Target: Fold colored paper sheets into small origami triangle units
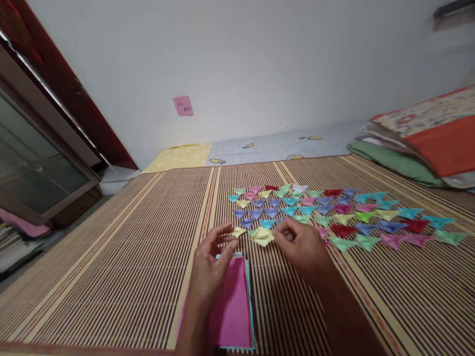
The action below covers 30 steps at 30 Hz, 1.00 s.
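A pale yellow folded paper boat [262, 237] is in front of me, slightly above the striped mat [148, 277] or resting on it; I cannot tell which. My right hand [300, 244] pinches its right tip between thumb and fingers. To the left of the boat, my left hand [213, 262] has its fingers curved and apart, with nothing held. Just past those fingertips lies a smaller-looking yellow paper boat [238, 231]. Below my left hand is a stack of coloured paper with a pink sheet [233, 306] on top, partly covered by the hand and wrist.
Rows of folded paper boats [326, 210] in many colours spread behind and right of my hands. Folded bedding [441, 143] is piled at the far right. A pink note [183, 106] is on the white wall. A glass-fronted cabinet [33, 153] stands at left.
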Motion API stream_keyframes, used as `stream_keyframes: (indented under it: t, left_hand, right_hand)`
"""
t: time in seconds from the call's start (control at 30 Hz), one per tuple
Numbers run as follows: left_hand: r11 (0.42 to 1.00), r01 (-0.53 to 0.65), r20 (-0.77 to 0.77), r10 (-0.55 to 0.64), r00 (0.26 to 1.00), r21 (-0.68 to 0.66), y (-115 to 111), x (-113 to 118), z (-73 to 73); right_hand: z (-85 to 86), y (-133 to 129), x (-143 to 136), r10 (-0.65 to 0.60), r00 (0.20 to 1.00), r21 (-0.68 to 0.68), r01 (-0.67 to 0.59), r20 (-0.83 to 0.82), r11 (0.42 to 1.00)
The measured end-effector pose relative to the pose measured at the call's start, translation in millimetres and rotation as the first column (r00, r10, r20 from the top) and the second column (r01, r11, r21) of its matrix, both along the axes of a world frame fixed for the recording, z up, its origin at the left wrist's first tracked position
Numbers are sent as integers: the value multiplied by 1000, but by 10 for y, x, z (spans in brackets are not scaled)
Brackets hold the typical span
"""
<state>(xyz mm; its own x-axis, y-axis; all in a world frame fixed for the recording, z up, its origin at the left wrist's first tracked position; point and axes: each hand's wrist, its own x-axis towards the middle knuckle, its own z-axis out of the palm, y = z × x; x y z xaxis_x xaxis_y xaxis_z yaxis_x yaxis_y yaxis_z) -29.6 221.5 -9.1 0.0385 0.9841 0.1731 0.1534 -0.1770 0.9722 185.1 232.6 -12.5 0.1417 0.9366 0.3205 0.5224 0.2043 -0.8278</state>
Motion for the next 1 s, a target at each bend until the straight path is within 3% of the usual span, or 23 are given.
stream_keyframes:
  t: [0.2,0.33,0.43,0.57,0.77,0.87,1.0]
  left_hand:
    - [999,-45,-4,45,999,-18,72,-7,-90]
    - [1000,-6,44,7,999,-24,88,32,-97]
    - [998,-62,87,63,994,-12,100,-22,-88]
    - [971,-238,103,236,966,7,135,-182,-85]
    - [976,-218,112,217,970,-1,179,-270,-68]
    - [976,-219,115,216,970,6,167,-263,-18]
    - [976,-217,101,215,971,14,152,-287,32]
  right_hand:
    - [109,-62,436,-337,932,94,350,-133,932]
    - [62,-39,449,-254,966,49,257,-58,965]
    - [6,7,410,-178,983,29,179,-46,983]
    - [29,-12,483,-287,949,72,298,-133,952]
    - [104,-340,927,-448,873,94,471,-192,877]
    - [10,-609,1247,-557,825,60,564,-98,824]
    - [-265,-899,1693,-548,821,13,553,162,833]
